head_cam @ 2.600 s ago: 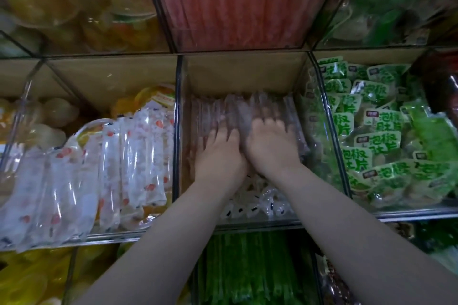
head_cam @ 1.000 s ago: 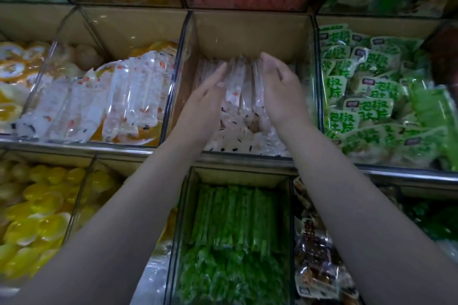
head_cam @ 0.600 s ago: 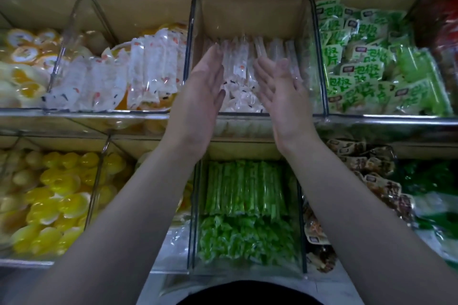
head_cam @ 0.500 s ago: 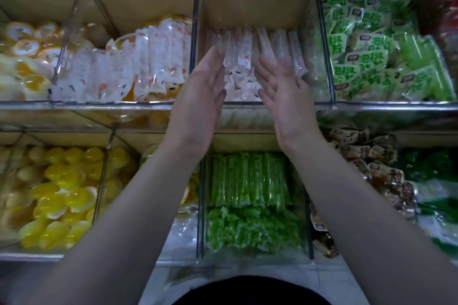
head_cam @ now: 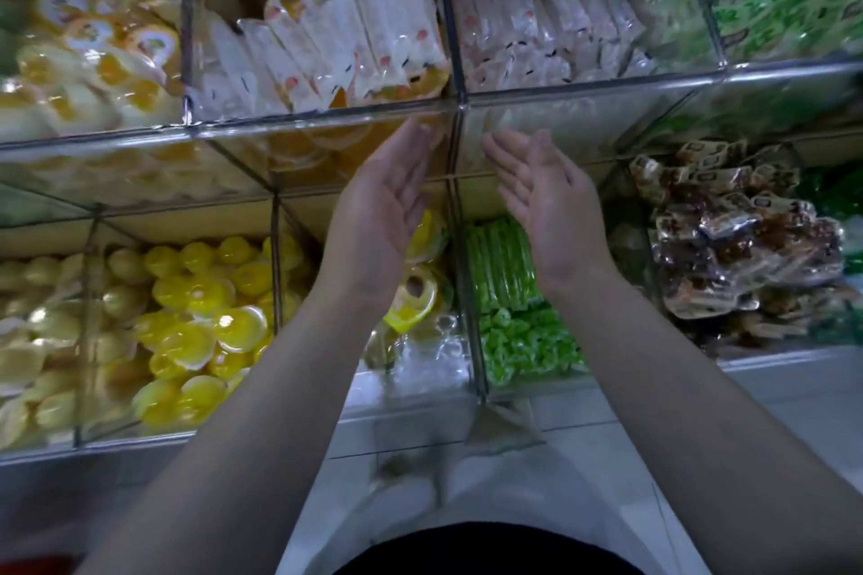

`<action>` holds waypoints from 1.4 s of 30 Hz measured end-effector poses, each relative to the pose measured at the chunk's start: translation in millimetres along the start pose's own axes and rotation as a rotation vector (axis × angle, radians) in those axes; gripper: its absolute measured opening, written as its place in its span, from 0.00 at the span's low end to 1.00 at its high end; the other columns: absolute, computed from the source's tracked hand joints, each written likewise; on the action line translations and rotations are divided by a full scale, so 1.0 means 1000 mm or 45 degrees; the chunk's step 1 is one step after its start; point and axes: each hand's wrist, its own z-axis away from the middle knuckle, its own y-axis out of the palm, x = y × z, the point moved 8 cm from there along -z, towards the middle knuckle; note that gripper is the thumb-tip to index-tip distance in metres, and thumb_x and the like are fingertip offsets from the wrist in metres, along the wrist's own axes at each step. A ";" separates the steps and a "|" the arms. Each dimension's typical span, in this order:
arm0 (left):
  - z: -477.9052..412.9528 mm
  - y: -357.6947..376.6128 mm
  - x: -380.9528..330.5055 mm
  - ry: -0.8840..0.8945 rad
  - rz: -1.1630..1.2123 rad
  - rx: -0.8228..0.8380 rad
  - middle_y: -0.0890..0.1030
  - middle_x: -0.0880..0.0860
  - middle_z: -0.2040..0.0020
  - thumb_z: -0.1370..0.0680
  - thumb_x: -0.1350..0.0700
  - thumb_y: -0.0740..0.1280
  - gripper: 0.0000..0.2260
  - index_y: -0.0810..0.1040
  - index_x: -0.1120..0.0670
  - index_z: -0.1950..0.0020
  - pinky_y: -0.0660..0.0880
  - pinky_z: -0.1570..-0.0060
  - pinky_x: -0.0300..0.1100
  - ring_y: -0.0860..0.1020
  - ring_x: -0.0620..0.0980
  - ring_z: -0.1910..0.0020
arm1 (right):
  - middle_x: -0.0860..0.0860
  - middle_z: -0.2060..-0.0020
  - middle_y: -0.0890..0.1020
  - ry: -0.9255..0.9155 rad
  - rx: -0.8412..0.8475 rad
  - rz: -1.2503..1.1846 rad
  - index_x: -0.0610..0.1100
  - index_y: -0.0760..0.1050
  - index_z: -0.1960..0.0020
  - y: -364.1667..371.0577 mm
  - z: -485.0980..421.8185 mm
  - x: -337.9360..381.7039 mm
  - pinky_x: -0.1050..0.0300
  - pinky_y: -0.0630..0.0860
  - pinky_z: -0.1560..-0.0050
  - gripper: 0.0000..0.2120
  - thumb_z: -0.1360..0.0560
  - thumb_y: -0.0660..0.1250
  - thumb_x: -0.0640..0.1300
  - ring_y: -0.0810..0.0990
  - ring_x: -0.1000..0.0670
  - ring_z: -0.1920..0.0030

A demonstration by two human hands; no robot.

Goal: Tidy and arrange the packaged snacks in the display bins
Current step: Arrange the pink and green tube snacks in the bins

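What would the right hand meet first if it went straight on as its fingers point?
Probably the clear front wall before the white packets, though depth is unclear.

pale tiled floor (head_cam: 537, 490) | dark garment (head_cam: 485, 551) at bottom edge (the person's) | red patch (head_cam: 32, 565) bottom-left

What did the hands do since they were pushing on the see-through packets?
Both hands came back out of the bin and down, toward the person. The left hand and right hand now hover open, holding nothing. The clear packets stayed lined up inside it.
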 end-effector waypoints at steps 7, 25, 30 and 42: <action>0.022 -0.068 0.018 -0.095 -0.118 -0.002 0.70 0.47 0.28 0.18 0.52 0.51 0.21 0.64 0.52 0.25 0.63 0.29 0.43 0.70 0.41 0.33 | 0.55 0.43 0.80 0.073 -0.086 0.074 0.50 0.74 0.40 0.038 0.038 -0.059 0.68 0.71 0.43 0.14 0.16 0.51 0.51 0.78 0.62 0.42; 0.016 -0.174 0.140 -0.588 0.046 -0.296 0.63 0.50 0.24 0.19 0.47 0.61 0.29 0.55 0.50 0.21 0.58 0.25 0.52 0.62 0.52 0.25 | 0.43 0.28 0.63 0.396 -0.117 1.338 0.44 0.55 0.23 0.059 0.049 -0.212 0.46 0.65 0.33 0.42 0.29 0.73 0.52 0.61 0.40 0.28; 0.020 -0.165 0.170 -0.748 0.157 -0.232 0.66 0.52 0.25 0.17 0.46 0.56 0.25 0.61 0.55 0.23 0.59 0.26 0.50 0.64 0.50 0.26 | 0.40 0.24 0.56 0.204 -0.058 1.676 0.38 0.51 0.23 0.073 0.033 -0.215 0.47 0.57 0.27 0.45 0.28 0.72 0.55 0.53 0.40 0.25; 0.014 -0.126 0.209 -0.913 0.078 -0.044 0.79 0.44 0.50 0.17 0.44 0.51 0.21 0.71 0.51 0.29 0.66 0.54 0.40 0.75 0.42 0.54 | 0.38 0.36 0.73 -0.199 0.079 1.813 0.42 0.76 0.39 0.065 0.031 -0.207 0.42 0.78 0.47 0.22 0.32 0.64 0.31 0.72 0.35 0.34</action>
